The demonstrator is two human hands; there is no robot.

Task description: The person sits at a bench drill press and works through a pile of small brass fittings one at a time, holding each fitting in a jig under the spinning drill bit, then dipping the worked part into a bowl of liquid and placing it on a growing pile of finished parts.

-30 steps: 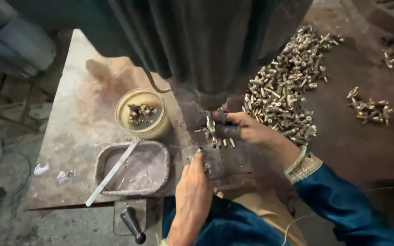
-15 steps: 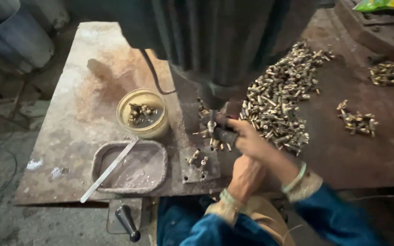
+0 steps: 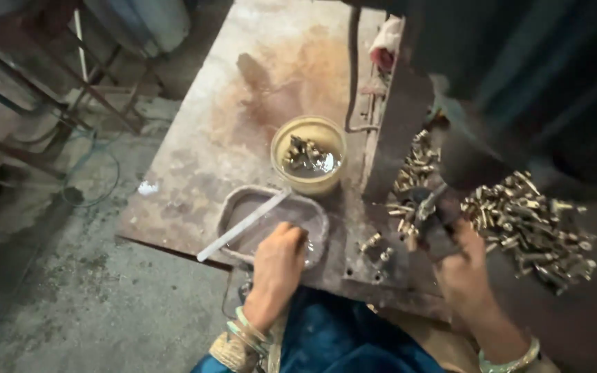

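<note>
My left hand (image 3: 278, 266) reaches into a shallow grey tray (image 3: 243, 207) at the near edge of a rusty metal table (image 3: 243, 124); its fingertips are down inside the tray and hidden. A flat metal strip (image 3: 243, 224) lies slanted across the tray. My right hand (image 3: 461, 269) is closed around a dark holder (image 3: 431, 211) with small brass parts sticking out of it, beside a big heap of brass parts (image 3: 526, 221). Two loose brass pieces (image 3: 374, 245) stand on the plate between my hands.
A round yellow bowl (image 3: 309, 148) with liquid and brass pieces stands just behind the tray. A large dark machine body (image 3: 519, 83) overhangs the right side. Metal frames and a hose (image 3: 91, 173) lie on the concrete floor at left.
My left hand has moved left from the plate by the brass parts into the grey tray. My right hand keeps its grip on the holder. The view has swung left.
</note>
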